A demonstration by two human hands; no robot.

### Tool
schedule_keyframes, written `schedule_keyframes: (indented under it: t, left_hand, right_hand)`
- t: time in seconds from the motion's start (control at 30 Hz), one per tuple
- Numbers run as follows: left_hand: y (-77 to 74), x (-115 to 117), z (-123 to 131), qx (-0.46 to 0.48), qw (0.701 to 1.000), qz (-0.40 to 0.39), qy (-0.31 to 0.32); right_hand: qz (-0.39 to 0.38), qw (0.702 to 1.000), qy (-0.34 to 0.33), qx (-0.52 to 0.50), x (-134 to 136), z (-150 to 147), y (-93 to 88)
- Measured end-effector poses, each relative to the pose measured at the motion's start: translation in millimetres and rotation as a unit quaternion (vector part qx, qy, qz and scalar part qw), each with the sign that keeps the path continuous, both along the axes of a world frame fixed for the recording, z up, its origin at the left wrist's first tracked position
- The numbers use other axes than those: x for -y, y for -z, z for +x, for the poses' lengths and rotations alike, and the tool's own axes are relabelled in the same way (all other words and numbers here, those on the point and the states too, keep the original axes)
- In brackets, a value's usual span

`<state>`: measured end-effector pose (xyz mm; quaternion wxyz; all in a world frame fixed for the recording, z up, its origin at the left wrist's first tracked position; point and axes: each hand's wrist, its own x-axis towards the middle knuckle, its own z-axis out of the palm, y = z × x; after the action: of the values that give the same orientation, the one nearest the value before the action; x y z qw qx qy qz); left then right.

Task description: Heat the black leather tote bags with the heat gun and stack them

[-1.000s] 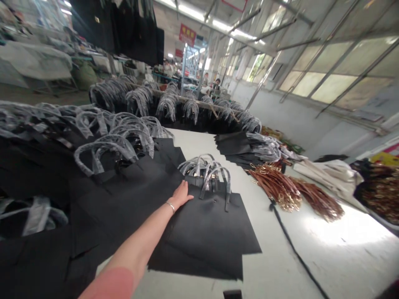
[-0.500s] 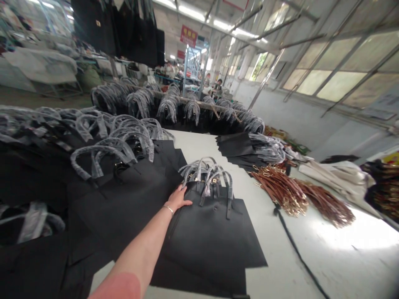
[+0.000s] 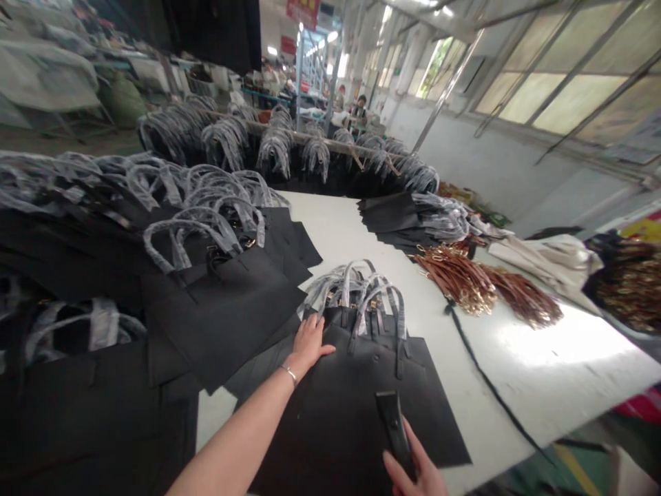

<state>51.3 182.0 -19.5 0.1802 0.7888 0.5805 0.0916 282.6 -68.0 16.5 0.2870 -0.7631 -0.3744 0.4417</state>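
The right hand (image 3: 410, 472) is seen at the bottom edge, its fingers closed around a flat black oblong object (image 3: 395, 424) of a kind that cannot be made out. That object is held over the lower part of a black tote bag (image 3: 330, 427), though contact with the bag cannot be confirmed. The left hand (image 3: 310, 344) is laid palm down on the top of the same bag, just beside the handles, with the fingers (image 3: 323, 350) extended and nothing gripped; a thin metal bracelet (image 3: 289, 375) is worn on the wrist. The bag lies flat on a white desk (image 3: 537, 372), and its plastic-wrapped handles (image 3: 364, 296) are bunched at the far end. Stacked black bags (image 3: 222, 303) are piled to the left, overlapping the bag's corner. A black cord (image 3: 490, 389) is laid along the desk to the right, beyond which two bundles of brown straps with gold hardware (image 3: 454, 279) are placed. Another black bag stack (image 3: 397, 217) and beige fabric (image 3: 547, 262) are seen further along. Bags are hung on a wooden rail (image 3: 315, 134) beyond the desk, and a seated co-worker (image 3: 360, 114) is visible in the distance, beneath a red banner (image 3: 302, 10) and beside factory windows (image 3: 573, 76).
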Motion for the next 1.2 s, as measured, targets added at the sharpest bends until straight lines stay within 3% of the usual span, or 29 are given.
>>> schedule_keyframes:
  t: [0.2, 0.33, 0.47, 0.7, 0.93, 1.1, 1.2]
  left_hand:
    - [17.0, 91.2, 5.3, 0.01, 0.997, 0.069, -0.014]
    - [26.3, 124.0, 0.9, 0.015, 0.994, 0.104, -0.018]
    - [31.5, 127.5, -2.1, 0.031, 0.991, 0.126, -0.015]
    - [34.0, 127.5, -1.8, 0.035, 0.99, 0.138, -0.016]
    - [34.8, 127.1, -2.3, 0.038, 0.991, 0.129, -0.014]
    - [37.8, 126.8, -2.8, 0.051, 0.989, 0.135, -0.02]
    - [38.0, 131.3, -1.5, 0.052, 0.988, 0.146, -0.021]
  right_hand:
    - [-0.021, 0.996, -0.089, -0.018, -22.9, -12.3, -37.7]
    - [-0.063, 0.992, -0.103, -0.043, -31.9, -9.7, -47.6]
    - [-0.085, 0.987, -0.089, -0.105, -41.6, -5.7, -44.8]
    - [-0.095, 0.978, -0.111, -0.151, -84.2, -15.2, -46.7]
    - [-0.157, 0.964, -0.125, -0.172, -71.7, -8.7, -44.5]
    - [-0.107, 0.979, -0.102, -0.139, -97.7, -25.3, -46.5]
    - [-0.085, 0.98, -0.144, -0.112, -102.8, -34.6, -49.6]
